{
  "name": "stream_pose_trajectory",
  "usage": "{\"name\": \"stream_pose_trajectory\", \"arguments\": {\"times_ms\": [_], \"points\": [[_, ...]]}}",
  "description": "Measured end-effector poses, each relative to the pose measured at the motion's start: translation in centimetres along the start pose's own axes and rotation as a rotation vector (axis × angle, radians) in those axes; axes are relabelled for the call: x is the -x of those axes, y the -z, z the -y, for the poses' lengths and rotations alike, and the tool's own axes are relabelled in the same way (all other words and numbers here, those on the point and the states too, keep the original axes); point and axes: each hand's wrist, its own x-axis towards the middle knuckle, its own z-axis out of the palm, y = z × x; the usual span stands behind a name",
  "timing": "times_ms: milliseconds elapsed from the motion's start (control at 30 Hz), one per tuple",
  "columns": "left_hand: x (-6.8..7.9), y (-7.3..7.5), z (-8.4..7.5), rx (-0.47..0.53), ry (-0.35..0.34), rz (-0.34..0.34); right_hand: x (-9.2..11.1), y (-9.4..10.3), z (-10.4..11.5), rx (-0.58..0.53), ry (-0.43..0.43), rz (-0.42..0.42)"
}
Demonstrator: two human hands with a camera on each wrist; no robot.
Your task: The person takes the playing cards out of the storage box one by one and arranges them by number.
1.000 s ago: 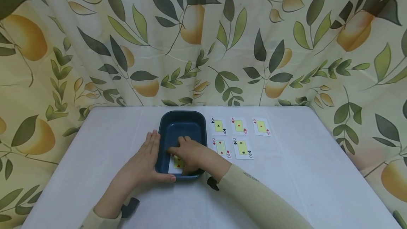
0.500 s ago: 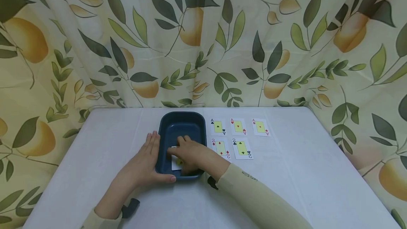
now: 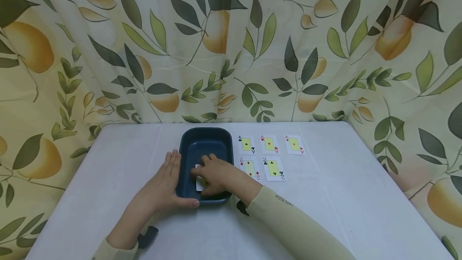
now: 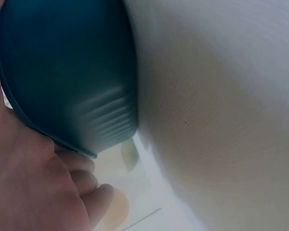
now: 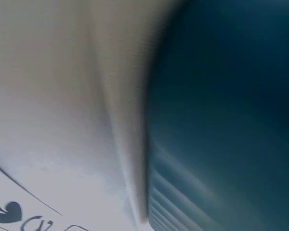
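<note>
A dark blue tray (image 3: 183,139) stands on the white table. My left hand (image 3: 164,181) rests against its left rim in the head view, fingers straight and the thumb along the near edge. From the left wrist view, the same hand (image 4: 33,173) touches the tray's rim. Inside the tray, my right hand (image 3: 216,175) has its fingers bent round a playing card (image 3: 199,184), thumb at the near edge. Most of that card's face is hidden beneath the hand. The right hand itself does not show in the right wrist view.
Right of the tray lie an ace of clubs (image 3: 246,144), an ace of hearts (image 3: 269,144) and an ace of diamonds (image 3: 294,144). Below them are a two of diamonds (image 3: 249,167) and a two of clubs (image 3: 275,168). A fruit-patterned curtain (image 3: 267,51) hangs behind the table.
Inside the tray, the playing card has shifted slightly away from the near edge and to the right, further under my right hand. My right thumb has drawn in a little. The left hand stays put.
</note>
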Motion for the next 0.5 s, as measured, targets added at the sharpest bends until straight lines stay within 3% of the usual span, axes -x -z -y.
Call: {"name": "stream_pose_trajectory", "arguments": {"times_ms": [500], "points": [[-0.02, -0.06, 0.25, -0.003, -0.002, -0.023, 0.84, 0.61, -0.39, -0.084, -0.001, -0.138]]}}
